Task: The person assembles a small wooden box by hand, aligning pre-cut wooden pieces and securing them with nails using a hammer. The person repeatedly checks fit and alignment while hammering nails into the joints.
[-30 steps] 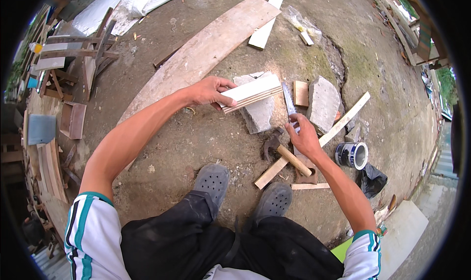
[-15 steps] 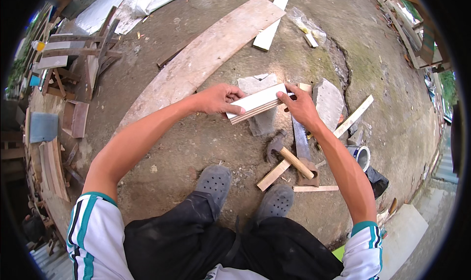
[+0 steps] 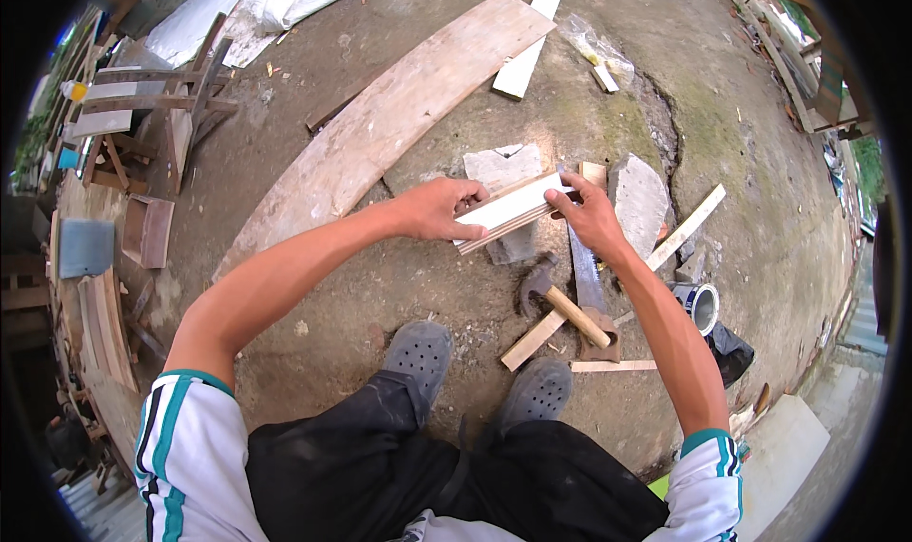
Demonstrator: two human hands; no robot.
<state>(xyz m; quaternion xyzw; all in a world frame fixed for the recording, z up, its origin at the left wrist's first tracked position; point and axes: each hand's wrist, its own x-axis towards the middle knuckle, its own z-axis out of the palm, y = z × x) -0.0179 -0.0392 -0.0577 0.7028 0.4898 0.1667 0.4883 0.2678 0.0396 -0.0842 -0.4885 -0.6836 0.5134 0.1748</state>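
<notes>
Both hands now on slat stack (image 3: 508, 214)

Cracked concrete ground (image 3: 741, 114), daylight, wooden chair (image 3: 161, 114) at left.

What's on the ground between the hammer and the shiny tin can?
In the head view, a handsaw lies between the hammer and the tin can, its blade running toward the hands.

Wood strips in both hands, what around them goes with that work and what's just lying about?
In hand: left hand and right hand grip the wood strips.
Lying about: hammer, saw, tin can, long plank, stone slabs.
</notes>
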